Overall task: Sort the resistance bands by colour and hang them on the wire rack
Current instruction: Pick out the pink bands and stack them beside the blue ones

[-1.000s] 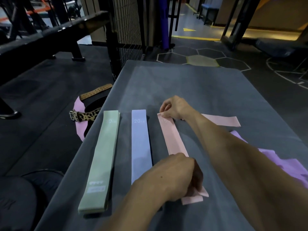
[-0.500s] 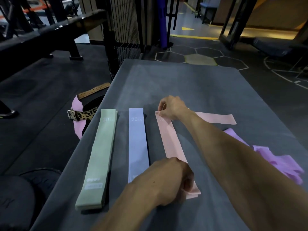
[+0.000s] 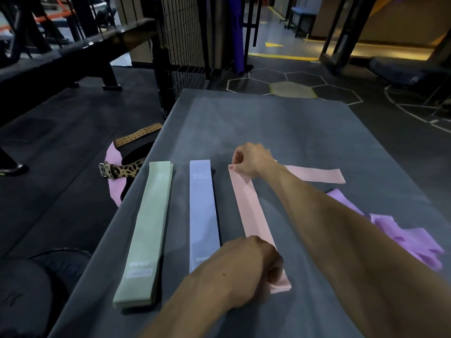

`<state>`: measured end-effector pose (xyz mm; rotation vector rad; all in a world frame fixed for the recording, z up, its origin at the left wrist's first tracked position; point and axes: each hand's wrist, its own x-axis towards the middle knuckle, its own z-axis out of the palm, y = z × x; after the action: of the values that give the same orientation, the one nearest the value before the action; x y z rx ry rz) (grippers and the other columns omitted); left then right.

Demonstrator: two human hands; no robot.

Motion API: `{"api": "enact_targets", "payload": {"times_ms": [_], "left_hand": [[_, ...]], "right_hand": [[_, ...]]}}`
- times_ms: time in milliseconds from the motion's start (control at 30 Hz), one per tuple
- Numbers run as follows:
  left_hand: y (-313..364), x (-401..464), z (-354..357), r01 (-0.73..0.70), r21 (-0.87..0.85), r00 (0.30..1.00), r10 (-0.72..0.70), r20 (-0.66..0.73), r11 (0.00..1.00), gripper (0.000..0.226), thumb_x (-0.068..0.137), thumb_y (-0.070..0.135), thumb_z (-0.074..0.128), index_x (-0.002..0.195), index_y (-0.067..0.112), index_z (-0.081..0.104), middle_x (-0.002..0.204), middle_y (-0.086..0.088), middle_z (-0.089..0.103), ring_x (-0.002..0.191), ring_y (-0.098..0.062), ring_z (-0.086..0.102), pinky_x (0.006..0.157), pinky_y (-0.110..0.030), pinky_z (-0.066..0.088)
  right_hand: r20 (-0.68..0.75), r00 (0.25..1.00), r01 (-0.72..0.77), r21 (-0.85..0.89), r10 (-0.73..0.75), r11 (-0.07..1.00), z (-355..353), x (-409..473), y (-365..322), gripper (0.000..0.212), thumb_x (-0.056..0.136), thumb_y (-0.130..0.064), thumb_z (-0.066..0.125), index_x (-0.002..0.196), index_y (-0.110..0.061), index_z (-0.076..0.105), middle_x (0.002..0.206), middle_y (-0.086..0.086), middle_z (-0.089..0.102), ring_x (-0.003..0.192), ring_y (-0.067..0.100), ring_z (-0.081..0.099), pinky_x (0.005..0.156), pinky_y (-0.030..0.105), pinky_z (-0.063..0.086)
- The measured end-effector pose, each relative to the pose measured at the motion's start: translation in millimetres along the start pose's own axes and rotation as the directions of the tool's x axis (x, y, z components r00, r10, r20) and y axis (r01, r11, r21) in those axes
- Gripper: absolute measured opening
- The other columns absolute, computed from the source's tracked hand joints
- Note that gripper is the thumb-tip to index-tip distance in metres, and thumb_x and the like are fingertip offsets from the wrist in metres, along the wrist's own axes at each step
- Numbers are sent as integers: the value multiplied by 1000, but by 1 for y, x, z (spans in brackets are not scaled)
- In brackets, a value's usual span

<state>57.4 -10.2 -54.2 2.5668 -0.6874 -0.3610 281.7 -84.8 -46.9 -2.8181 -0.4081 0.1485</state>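
Note:
Three flat bands lie side by side on the grey mat (image 3: pixel 280 123): a green band (image 3: pixel 147 228) on the left, a pale blue band (image 3: pixel 203 211) in the middle, a pink band (image 3: pixel 252 211) on the right. My right hand (image 3: pixel 253 158) pinches the pink band's far end. My left hand (image 3: pixel 246 262) grips its near end. A second pink band (image 3: pixel 317 174) lies crosswise behind my right arm. Crumpled purple bands (image 3: pixel 405 237) sit at the right. The black wire rack (image 3: pixel 183 32) stands beyond the mat's far left corner.
On the dark floor left of the mat lie a leopard-print belt (image 3: pixel 122 170), a tan perforated belt (image 3: pixel 139 134) and a pink piece (image 3: pixel 114 189). A black bench (image 3: pixel 73 52) runs across the upper left. A dark weight plate (image 3: pixel 29 289) lies at the lower left.
Both hands stay on the pink band's ends; the band has been drawn slightly nearer and straighter. The view has shifted a little.

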Motion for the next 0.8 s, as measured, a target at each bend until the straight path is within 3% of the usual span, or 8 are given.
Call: {"api": "enact_targets", "payload": {"times_ms": [200,467,567,633,733,800], "left_hand": [[7,-2,-10,22,28,996,-25,84,999,27,74,35,80,89,24,61,92,5,63,87,-21,60,75,-33,52],[20,-7,-20,-29,294,999,36,-19,955,13,73,25,64,84,19,67,80,-7,64,71,-35,57,68,-36,53],[18,-11,-25,7,257,1000,-7,0,966,8,73,26,64,73,20,59,68,-2,51,67,-33,52,66,-35,52],[16,-11,-24,13,244,1000,-18,16,970,20,73,26,65,65,22,47,63,0,41,65,-32,48,64,-34,50],[15,-13,-25,45,178,993,-64,104,983,20,77,32,70,75,22,53,77,-1,55,75,-31,57,72,-38,55],[14,-13,-28,74,129,985,-93,147,989,23,82,43,69,81,22,58,87,-1,61,81,-29,61,77,-40,55]], "right_hand": [[-10,1000,-10,1,10,1000,-1,2,0,21,85,-47,74,86,-27,67,94,-3,72,99,21,62,90,32,44],[-49,999,20,33,-18,999,-17,-1,5,19,83,-43,76,83,-26,67,94,-5,73,101,21,63,98,38,43],[-32,999,6,52,-5,999,-18,1,7,18,82,-40,78,79,-27,66,92,-6,73,100,20,63,95,37,40],[-25,1000,-15,35,16,999,-12,1,6,18,83,-40,77,77,-28,65,92,-6,73,100,20,62,93,37,38],[-15,997,-73,18,74,997,-2,-2,7,7,83,-34,73,82,-31,66,93,-8,72,104,21,60,92,36,36],[-2,995,-94,170,96,981,-5,-4,11,7,77,-35,71,82,-33,67,94,-11,72,102,18,62,95,34,41]]}}
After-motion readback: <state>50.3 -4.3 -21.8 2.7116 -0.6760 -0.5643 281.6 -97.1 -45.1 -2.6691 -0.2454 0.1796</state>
